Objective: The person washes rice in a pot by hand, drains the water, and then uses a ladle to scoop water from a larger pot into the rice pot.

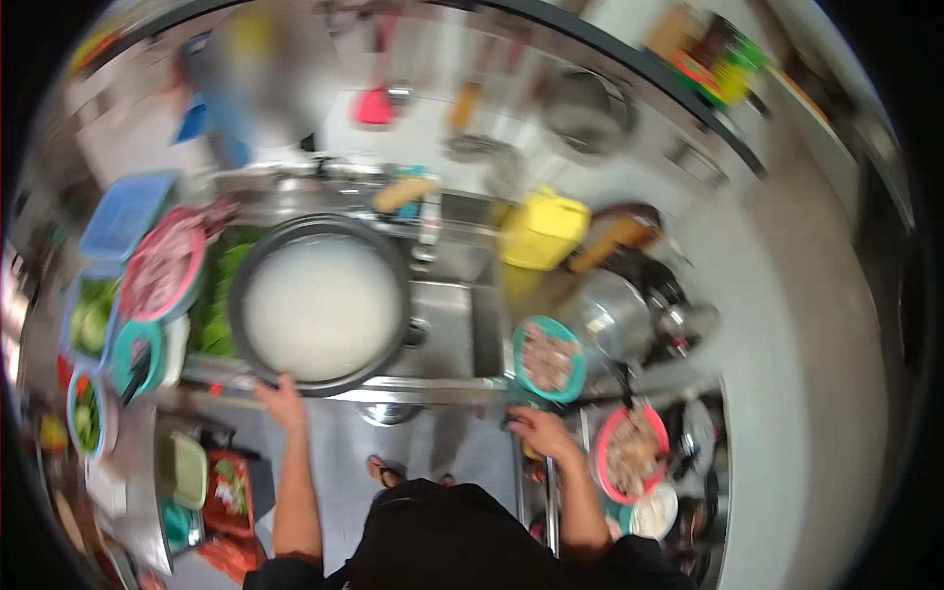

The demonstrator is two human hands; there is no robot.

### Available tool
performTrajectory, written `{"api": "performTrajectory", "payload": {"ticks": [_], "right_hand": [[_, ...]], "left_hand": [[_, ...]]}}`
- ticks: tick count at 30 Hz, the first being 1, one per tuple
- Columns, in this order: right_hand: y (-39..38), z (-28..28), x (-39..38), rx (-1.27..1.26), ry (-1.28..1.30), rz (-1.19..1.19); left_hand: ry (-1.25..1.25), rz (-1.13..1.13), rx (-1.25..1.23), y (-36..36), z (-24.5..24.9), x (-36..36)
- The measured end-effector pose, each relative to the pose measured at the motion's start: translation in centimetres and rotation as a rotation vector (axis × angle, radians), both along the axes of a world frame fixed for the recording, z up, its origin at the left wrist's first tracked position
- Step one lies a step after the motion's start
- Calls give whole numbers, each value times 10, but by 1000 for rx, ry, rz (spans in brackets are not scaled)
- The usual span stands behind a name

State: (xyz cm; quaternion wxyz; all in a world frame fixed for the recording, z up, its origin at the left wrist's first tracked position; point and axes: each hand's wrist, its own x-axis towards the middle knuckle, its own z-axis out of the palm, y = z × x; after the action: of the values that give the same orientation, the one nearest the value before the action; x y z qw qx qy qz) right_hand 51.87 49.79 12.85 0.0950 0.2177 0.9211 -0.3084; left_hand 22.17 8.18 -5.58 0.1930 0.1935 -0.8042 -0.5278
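A wide dark pot [397, 258] full of cloudy whitish liquid [324, 305] sits over the left part of the steel sink [442, 315]. My left hand [284, 401] is at the pot's near rim, fingers apart; blur hides whether it touches. My right hand [543, 433] is at the counter's front edge to the right, fingers stretched out near a small dark object. Just above it stands a teal bowl [519, 344] of cut meat. A pink-rimmed bowl [604, 452] with more pale meat lies to its right.
Leafy greens [218, 315] lie left of the pot, beside a pink bowl of meat [162, 265] and a blue tub [126, 216]. A yellow container [544, 229] and a metal pot [612, 315] stand at right. Utensils hang on the back wall.
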Motion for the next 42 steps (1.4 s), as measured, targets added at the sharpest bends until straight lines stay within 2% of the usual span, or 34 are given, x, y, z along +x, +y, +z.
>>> {"api": "performTrajectory", "payload": {"ticks": [1, 3, 4, 6, 8, 10, 12, 14, 16, 17, 20, 21, 22, 24, 27, 30, 33, 36, 37, 39, 41, 42], "right_hand": [[-7, 3, 9, -2, 24, 22], [-9, -29, 38, -101, -5, -68], [-15, -34, 54, -140, -19, -115], [-19, -47, 88, -191, -27, -188], [-27, -74, 131, -211, -24, -256], [-35, -101, 177, -235, -31, -351], [-42, -134, 230, -242, -17, -441], [-44, -177, 284, -224, 18, -521], [-43, -212, 344, -294, 77, -883], [-39, -224, 374, -224, 110, -1000], [-24, -246, 460, 325, -101, -1345], [-14, -250, 482, 265, -59, -1634], [-3, -252, 503, 225, 30, -1928], [7, -268, 558, 290, -127, -1813], [17, -211, 564, 138, -25, -2147], [34, -284, 599, 89, 45, -2135], [43, -276, 586, 134, -43, -2010], [53, -320, 603, 252, -273, -1566], [46, -296, 596, 175, -71, -1756], [43, -204, 581, 20, 371, -2098], [58, -210, 599, 370, 576, -2109], [60, -215, 612, 315, 756, -2096]], "left_hand": [[14, -38, 16, -1, 11, 1], [34, -102, 7, -5, 22, 0], [98, -142, 53, -10, 11, -6], [32, -120, -13, -30, -24, -24], [-40, -158, -146, -34, -11, -25], [-66, -174, -283, -45, -18, -38], [-185, -279, -244, -66, -32, -66], [-247, -221, -347, -53, -7, -57], [-372, -287, -346, -52, 6, -60], [-398, -292, -419, -61, -5, -78], [-447, -286, -184, -54, 0, -83], [-580, -286, -115, -54, 9, -82], [-591, -292, -118, -50, 17, -79], [-613, -306, -125, -44, 30, -70], [-654, -385, -112, -39, 49, -49], [-644, -410, -120, -30, 64, -33], [-623, -423, -118, -27, 70, -27], [-602, -431, -120, -27, 77, -23], [-595, -435, -122, -27, 77, -25], [-592, -442, -124, -27, 73, -28], [-583, -443, -124, -22, 69, -27], [-581, -444, -129, -21, 69, -27]]}}
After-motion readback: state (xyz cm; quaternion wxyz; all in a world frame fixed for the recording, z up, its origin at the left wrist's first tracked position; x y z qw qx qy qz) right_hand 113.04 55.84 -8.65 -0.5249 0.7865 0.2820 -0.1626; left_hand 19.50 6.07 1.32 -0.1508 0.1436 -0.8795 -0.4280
